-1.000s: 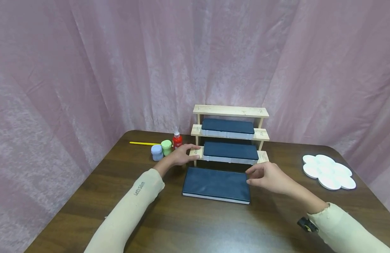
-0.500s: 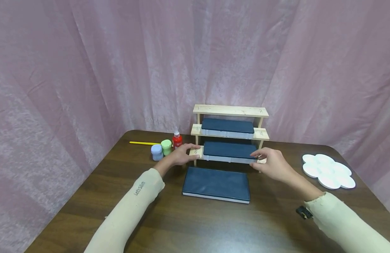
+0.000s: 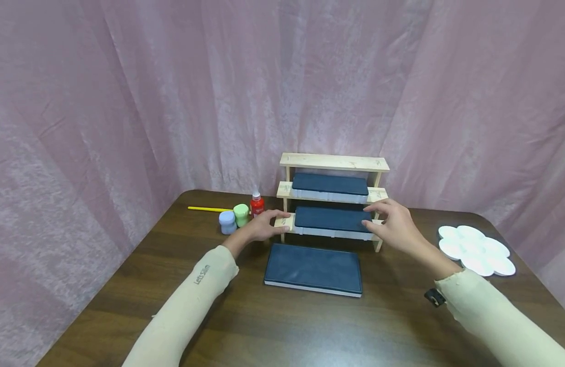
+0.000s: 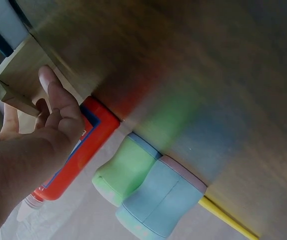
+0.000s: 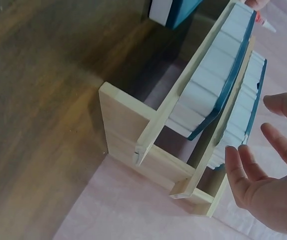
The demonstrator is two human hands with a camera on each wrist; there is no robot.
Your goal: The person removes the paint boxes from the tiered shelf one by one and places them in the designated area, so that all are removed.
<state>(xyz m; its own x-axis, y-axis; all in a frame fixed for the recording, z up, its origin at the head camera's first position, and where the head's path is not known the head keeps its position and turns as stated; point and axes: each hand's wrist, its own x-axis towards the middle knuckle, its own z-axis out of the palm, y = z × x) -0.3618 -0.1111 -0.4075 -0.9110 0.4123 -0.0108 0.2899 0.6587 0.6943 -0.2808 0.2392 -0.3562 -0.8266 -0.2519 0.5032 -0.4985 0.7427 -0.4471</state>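
Note:
A stepped wooden rack [image 3: 334,161] of three tiers stands mid-table. Its middle and lowest tiers each bear a white case with a dark blue lid: an upper case [image 3: 330,183] and a lower case [image 3: 332,218]. Another flat dark blue case [image 3: 313,269] lies on the table in front. My left hand [image 3: 263,225] grips the left end of the lowest tier; in the left wrist view the thumb [image 4: 48,77] shows beside the board. My right hand [image 3: 394,227] hovers at the lower case's right end, fingers spread and holding nothing in the right wrist view.
Left of the rack stand a red bottle [image 3: 257,204], a green jar [image 3: 241,215] and a blue jar [image 3: 227,223]. A yellow stick [image 3: 209,209] lies behind them. A white flower-shaped palette [image 3: 475,250] lies at the right. Pink curtains [image 3: 245,92] hang behind the table.
My right hand has moved up and away from the right edge of the front case to the lower case on the rack. The left hand has stayed in place.

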